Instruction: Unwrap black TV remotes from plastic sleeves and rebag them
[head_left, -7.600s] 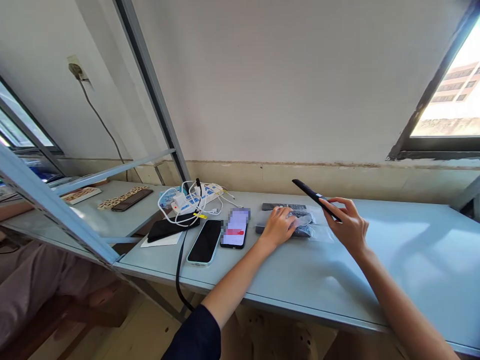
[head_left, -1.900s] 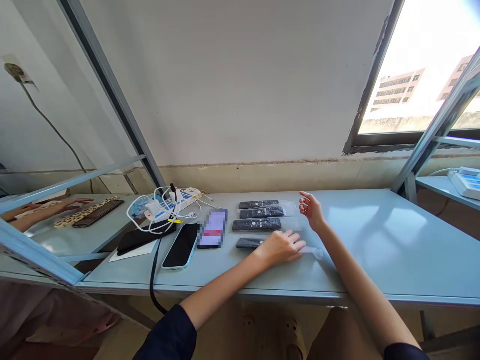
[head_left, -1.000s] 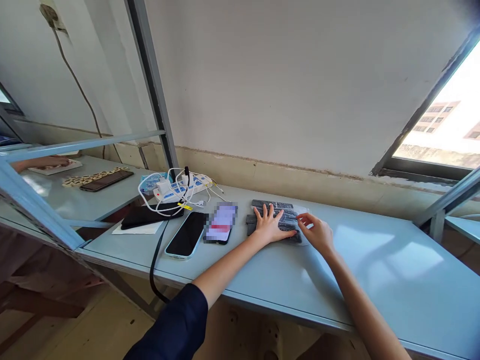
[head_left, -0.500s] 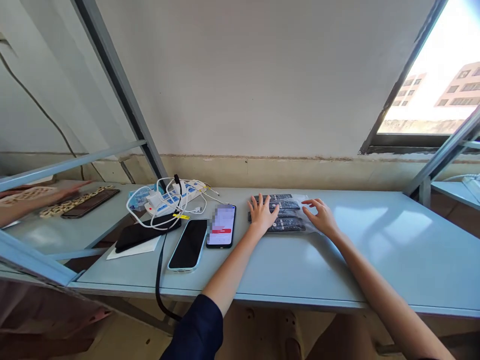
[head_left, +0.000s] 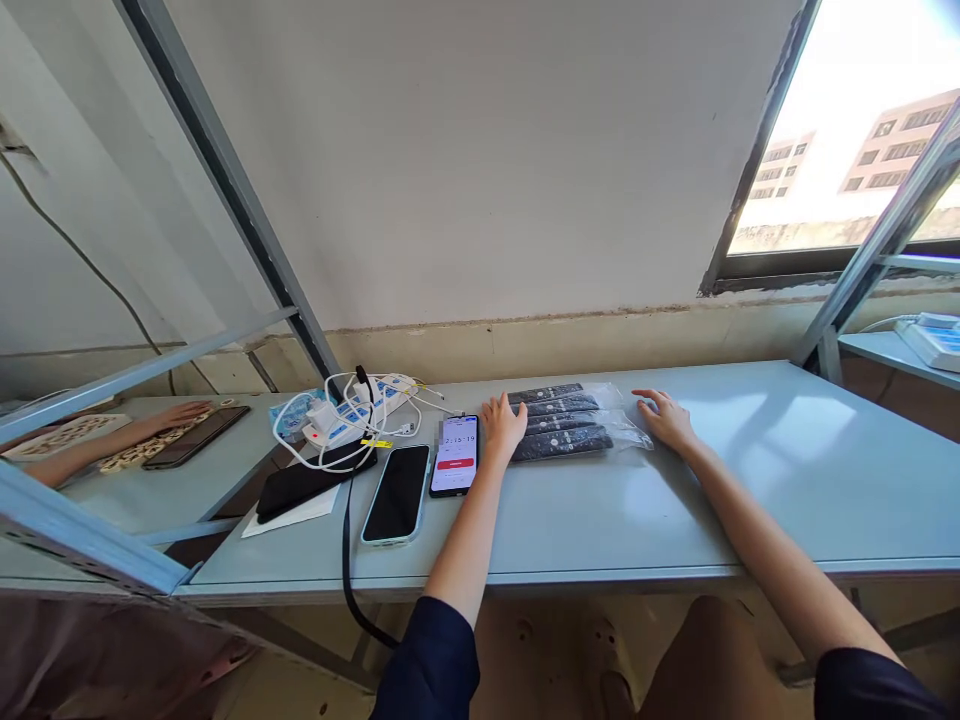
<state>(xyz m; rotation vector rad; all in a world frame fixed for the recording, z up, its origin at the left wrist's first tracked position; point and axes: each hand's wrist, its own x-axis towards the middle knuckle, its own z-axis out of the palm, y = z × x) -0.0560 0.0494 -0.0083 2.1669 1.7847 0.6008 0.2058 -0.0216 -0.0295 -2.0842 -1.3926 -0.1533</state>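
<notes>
Several black remote controls (head_left: 564, 443) in clear plastic bags lie in a stack of rows across the table, with the loose bag ends to the right. My left hand (head_left: 504, 428) is at their left ends, fingers curved but apart, with the fingertips at or touching the upper ones. Over on the right, my right hand (head_left: 667, 420) rests low over the table just beyond the plastic bag ends (head_left: 626, 428), its fingers apart and nothing held. A phone with a lit screen (head_left: 454, 456) lies immediately left of my left hand.
A dark-screened phone (head_left: 396, 494) lies beside the lit one. Behind it are a black pouch (head_left: 300, 488) and a white power strip (head_left: 330, 422) tangled with cables. Metal posts (head_left: 217, 170) frame the table (head_left: 675, 520). At far left, another person's hand (head_left: 169, 420) is near a phone.
My left hand has shifted from on top of the remote controls to their left ends. My right hand has moved right, away from the bag ends. The view has turned slightly.
</notes>
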